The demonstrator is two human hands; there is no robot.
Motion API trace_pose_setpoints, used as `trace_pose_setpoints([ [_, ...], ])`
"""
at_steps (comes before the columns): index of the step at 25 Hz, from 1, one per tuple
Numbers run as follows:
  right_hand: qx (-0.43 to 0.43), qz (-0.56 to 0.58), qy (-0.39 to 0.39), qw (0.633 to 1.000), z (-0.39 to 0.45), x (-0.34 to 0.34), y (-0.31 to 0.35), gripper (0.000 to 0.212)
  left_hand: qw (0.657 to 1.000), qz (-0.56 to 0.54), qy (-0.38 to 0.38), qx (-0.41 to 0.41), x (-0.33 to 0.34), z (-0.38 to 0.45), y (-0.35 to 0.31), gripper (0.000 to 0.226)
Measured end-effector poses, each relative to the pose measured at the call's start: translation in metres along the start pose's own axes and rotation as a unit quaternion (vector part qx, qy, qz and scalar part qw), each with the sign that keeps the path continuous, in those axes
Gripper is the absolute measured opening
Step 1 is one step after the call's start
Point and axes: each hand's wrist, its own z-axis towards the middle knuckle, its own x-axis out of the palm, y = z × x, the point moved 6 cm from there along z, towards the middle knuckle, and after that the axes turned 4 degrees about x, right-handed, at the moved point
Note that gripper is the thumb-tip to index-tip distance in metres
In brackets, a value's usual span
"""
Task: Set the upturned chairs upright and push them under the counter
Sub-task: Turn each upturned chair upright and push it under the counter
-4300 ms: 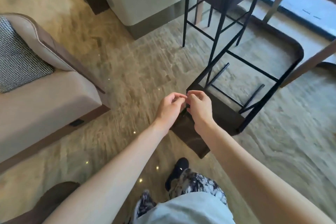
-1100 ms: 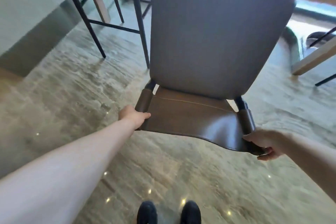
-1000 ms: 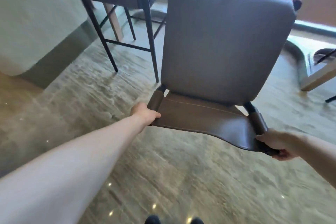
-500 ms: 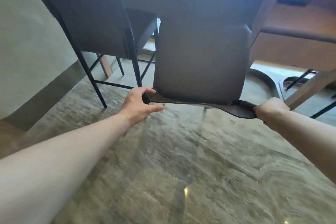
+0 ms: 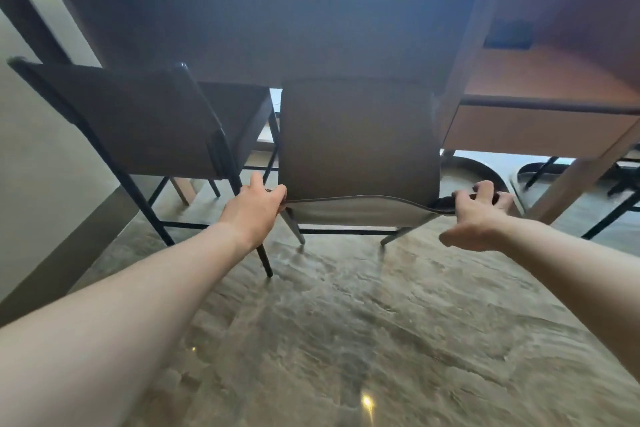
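A bar chair [image 5: 356,135] with a grey-brown seat and thin black legs stands upright on the floor, its seat reaching under the dark counter [image 5: 277,10]. I see its curved backrest edge-on, nearest to me. My left hand [image 5: 252,208] grips the backrest's left end, thumb raised. My right hand [image 5: 478,215] holds the right end, fingers curled over the top and thumb spread below. A second, identical chair [image 5: 138,121] stands upright just to the left, also partly under the counter.
A lower wooden table [image 5: 540,121] with slanted legs adjoins the counter on the right, with dark chair legs [image 5: 616,191] beyond it. A pale cabinet side [image 5: 34,149] bounds the left. Polished stone floor [image 5: 346,340] lies between me and the chairs.
The chair lay tipped on the floor, and I gripped its backrest and raised it. It now stands on its legs and has moved forward under the counter.
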Motion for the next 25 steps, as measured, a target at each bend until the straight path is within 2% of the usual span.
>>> trace_pose_setpoints([
  [2, -0.034, -0.017, -0.023, 0.999, 0.019, -0.017, 0.009, 0.048, 1.0, -0.008, 0.001, 0.012, -0.012, 0.02, 0.003, 0.019],
  [5, -0.068, -0.027, -0.056, 0.996, 0.051, -0.053, 0.026, 0.05, 0.999, -0.017, 0.022, -0.02, -0.038, 0.065, 0.012, 0.013],
  [9, -0.116, -0.011, -0.054, 0.992, 0.106, -0.099, 0.049, 0.059, 0.997, 0.011, 0.059, -0.046, -0.068, 0.131, 0.022, 0.029],
  [13, -0.132, -0.012, -0.04, 0.99, 0.152, -0.137, 0.07, 0.061, 0.991, -0.039, 0.081, -0.095, -0.087, 0.188, 0.031, 0.026],
  [15, -0.131, -0.005, -0.04, 0.99, 0.172, -0.149, 0.08, 0.06, 0.989, -0.075, 0.076, -0.103, -0.092, 0.213, 0.035, 0.024],
  [19, -0.13, 0.028, -0.036, 0.99, 0.206, -0.167, 0.097, 0.056, 0.988, -0.091, 0.053, -0.115, -0.099, 0.255, 0.047, 0.037],
  [25, -0.121, 0.022, -0.023, 0.992, 0.243, -0.191, 0.114, 0.047, 0.991, -0.057, 0.026, -0.116, -0.116, 0.294, 0.05, 0.037],
])
